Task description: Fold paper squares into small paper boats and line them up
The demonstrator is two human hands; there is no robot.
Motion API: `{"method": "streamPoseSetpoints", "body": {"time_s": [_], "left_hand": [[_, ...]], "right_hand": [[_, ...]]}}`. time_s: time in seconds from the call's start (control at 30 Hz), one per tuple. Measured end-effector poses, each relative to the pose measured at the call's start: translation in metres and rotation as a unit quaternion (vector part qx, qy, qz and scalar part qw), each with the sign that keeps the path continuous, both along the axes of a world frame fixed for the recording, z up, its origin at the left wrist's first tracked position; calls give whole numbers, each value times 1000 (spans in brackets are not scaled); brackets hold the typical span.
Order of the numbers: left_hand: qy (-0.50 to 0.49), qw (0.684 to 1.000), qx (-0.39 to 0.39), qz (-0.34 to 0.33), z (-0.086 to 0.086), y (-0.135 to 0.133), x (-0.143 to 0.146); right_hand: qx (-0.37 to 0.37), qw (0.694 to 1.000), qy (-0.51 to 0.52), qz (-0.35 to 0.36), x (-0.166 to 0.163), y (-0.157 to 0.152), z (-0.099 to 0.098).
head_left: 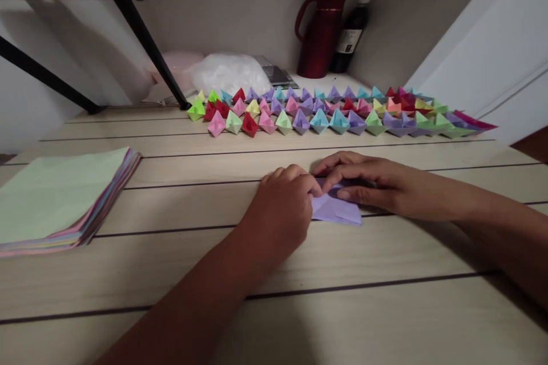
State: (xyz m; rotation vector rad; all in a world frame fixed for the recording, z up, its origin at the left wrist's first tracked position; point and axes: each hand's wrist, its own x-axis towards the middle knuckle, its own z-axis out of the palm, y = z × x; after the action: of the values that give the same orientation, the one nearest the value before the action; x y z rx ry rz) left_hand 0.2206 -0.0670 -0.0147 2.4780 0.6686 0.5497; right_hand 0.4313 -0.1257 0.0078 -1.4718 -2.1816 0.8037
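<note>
Hands L (285, 205) & R (363, 182) press lilac paper (338, 211), prob. mid-fold, on table (299, 308)

lilac paper (336, 209) half hidden, bottle label (347, 41) unreadable

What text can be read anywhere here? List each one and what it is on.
None can be read.
Dark bottle beside the maroon jug: it has a pale label, its print too small and blurred to read.
Purple paper under both hands, paper stack, folded paper shapes: no print visible.
</note>
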Motion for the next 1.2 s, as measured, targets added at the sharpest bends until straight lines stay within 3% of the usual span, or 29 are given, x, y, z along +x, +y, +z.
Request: {"method": "streamPoseSetpoints", "body": {"time_s": [0.13,0.27,0.6,0.73,0.97,1.2], "left_hand": [[4,1000,5,-2,0,-3,0],[7,999,29,-17,-3,-3,-1],[4,1000,-14,-20,3,4,-2],[8,999,-4,-32,2,3,-2],[13,1000,-5,-14,2,1,-1],[13,1000,-11,-6,5,1,2]], "right_hand": [[-67,997,39,11,6,1,8],[-78,996,49,11,6,0,13],[-108,985,23,136,20,-3,21],[-104,985,35,130,20,-2,19],[-126,985,106,41,21,-1,14],[-96,987,65,113,20,-2,20]]}}
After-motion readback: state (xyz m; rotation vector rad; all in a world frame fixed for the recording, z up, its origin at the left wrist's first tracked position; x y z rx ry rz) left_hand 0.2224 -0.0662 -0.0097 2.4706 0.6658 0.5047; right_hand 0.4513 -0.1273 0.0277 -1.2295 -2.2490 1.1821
